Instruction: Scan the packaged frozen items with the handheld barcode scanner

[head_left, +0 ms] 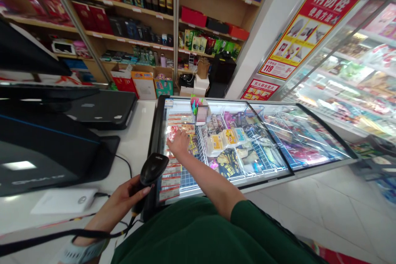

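Observation:
My left hand [130,194] is wrapped around the handle of a black barcode scanner [154,168], its head tilted toward the freezer. My right hand [179,143] reaches over the glass top of the chest freezer [185,192], with its fingers curled at a small red-and-white packet [172,133]. The packet's lower part is hidden by the fingers. Price labels [170,182] run along the freezer's left edge. Just beyond the right hand stands a colourful small item with a pale card [201,115] on the glass.
A black checkout terminal [52,144], a dark flat device [105,107] and a white box [64,201] with a cable occupy the counter [137,132] at left. Shelves of bottles and boxes [148,39] stand behind. A lit display cooler [355,66] is at right.

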Demonstrator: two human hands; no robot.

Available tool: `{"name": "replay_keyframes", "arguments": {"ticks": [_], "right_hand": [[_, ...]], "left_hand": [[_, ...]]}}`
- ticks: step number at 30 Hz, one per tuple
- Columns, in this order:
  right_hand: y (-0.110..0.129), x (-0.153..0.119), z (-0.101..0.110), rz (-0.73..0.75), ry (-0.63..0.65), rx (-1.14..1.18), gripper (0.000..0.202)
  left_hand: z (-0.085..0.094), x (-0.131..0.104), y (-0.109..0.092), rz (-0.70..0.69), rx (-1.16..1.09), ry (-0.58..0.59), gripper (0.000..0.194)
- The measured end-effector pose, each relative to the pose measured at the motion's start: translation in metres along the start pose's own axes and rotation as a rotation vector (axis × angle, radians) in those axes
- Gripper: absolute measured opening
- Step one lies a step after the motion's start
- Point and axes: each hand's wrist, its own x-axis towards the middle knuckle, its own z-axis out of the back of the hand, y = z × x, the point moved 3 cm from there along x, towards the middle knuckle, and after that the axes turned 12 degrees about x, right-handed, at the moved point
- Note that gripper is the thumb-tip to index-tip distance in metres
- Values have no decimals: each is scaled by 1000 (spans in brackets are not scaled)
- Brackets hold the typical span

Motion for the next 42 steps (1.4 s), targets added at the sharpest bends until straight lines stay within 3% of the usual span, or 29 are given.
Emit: {"name": "replay_keyframes", "arguments": {"ticks": [4,7,10,13,18,20,26,34,42], "right_hand": [[-14,-4,16,-74,-62,126,58],[-33,-9,30,-226,-81,398,53],[-54,-17,41,-362,-3,747,41],[-70,-29,58,-395,64,899,44],[-79,-61,88,-539,241,1473,50],[-79,-74,101,-583,280,1629,50],[-87,-98,122,-595,284,1758,52],[-103,-107,127,-600,251,1767,50],[-105,-106,128,-589,243,1784,45]], "left_hand": [[-1,0,-7,15,19,0,44],[-3,2,-10,22,35,14,47],[-7,5,-13,23,47,26,49],[-15,5,-20,7,29,47,50],[-34,7,-36,-17,-33,34,47],[-41,10,-44,-34,-17,83,47],[-58,17,-67,-68,54,254,48],[-70,21,-76,-90,103,271,55],[-77,22,-83,-107,98,300,51]]}}
